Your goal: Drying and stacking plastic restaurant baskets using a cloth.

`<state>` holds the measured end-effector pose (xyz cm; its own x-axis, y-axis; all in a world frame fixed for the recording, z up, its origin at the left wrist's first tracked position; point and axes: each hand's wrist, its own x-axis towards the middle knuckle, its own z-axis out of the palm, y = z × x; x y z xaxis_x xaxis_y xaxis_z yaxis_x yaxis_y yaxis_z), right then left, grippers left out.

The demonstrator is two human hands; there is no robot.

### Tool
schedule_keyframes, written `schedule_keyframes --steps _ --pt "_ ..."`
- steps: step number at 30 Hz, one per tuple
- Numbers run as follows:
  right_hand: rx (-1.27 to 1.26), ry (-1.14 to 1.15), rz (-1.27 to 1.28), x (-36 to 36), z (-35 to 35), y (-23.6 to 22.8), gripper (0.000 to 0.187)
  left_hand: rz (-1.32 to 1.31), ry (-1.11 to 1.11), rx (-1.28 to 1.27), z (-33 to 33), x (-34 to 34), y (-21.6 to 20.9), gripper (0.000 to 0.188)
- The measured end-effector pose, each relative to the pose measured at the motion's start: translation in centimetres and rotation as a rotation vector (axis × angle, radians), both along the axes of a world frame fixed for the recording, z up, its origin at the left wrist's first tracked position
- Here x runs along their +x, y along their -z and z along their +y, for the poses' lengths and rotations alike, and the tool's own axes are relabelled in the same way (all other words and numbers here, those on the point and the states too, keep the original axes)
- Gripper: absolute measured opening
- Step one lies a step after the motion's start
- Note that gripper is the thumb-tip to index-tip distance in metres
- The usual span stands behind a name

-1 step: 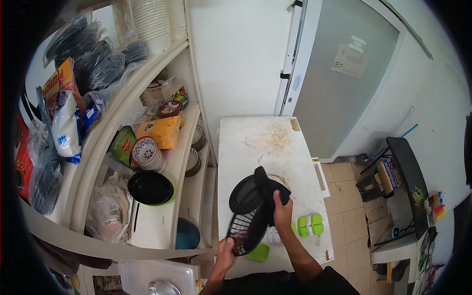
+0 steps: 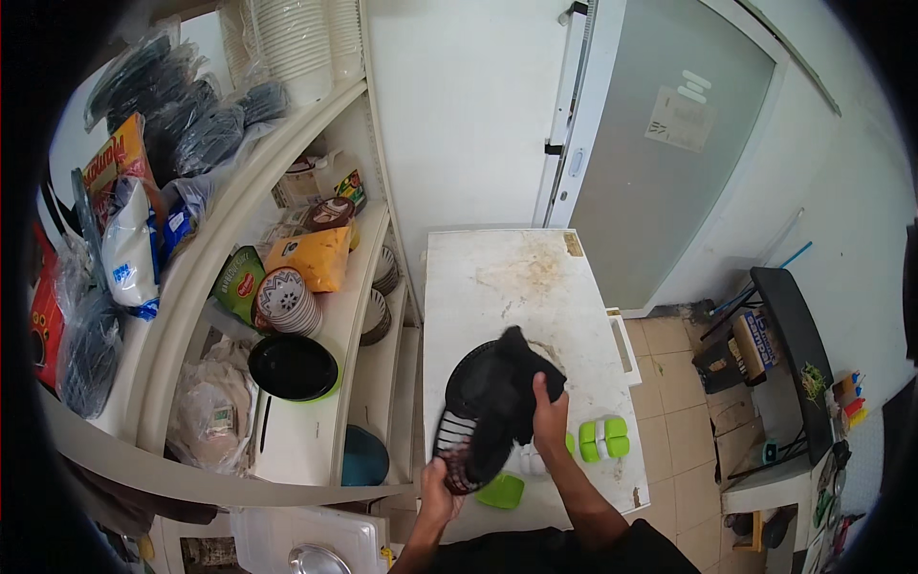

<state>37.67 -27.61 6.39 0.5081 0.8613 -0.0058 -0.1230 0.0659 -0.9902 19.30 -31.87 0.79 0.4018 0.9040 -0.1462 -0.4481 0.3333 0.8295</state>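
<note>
My left hand (image 2: 439, 492) is closed on the near rim of a black slotted oval basket (image 2: 454, 438), held tilted above the white table. My right hand (image 2: 551, 413) grips a bunched black cloth (image 2: 521, 378), thumb on top. The cloth lies against the inside of the basket and hides much of it. Behind it, another black oval shape (image 2: 468, 375) shows on the table, partly covered. Close by the right hand is a green and white container (image 2: 603, 439). A green piece (image 2: 500, 491) lies below the basket.
The white table (image 2: 478, 277) has brown stains toward its far end. Shelves (image 2: 301, 435) on the left hold a black oval dish (image 2: 293, 366), stacked patterned bowls (image 2: 287, 298) and bagged goods. A frosted door (image 2: 684, 143) stands beyond; a black bench (image 2: 798, 330) is at right.
The cloth has spread down over the inside of the basket, covering more of it. The basket's near end has shifted slightly left. Both hands keep their hold.
</note>
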Motion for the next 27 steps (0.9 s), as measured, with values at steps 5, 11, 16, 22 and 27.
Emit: schedule_keyframes --steps 5,11,16,22,27 --pt "-0.222 0.265 -0.136 -5.9 -5.0 7.1 0.069 -0.392 -0.348 -0.062 2.9 3.2 -3.2 0.063" --pt "0.505 -0.177 -0.809 -8.0 -7.3 4.8 0.043 -0.871 0.279 -0.378 6.2 0.6 0.0 0.053" --pt "0.42 -0.03 -0.751 -5.3 -2.0 -3.1 0.043 0.941 -0.095 0.547 2.6 -0.3 -0.1 0.047" --pt "0.294 -0.257 -0.498 -4.0 -2.1 -1.7 0.04 0.503 -0.31 0.393 1.0 2.4 -3.0 0.054" --pt "0.496 -0.28 -0.906 -3.1 -2.6 -0.8 0.04 0.872 -0.064 0.34 0.9 -0.7 -0.6 0.06"
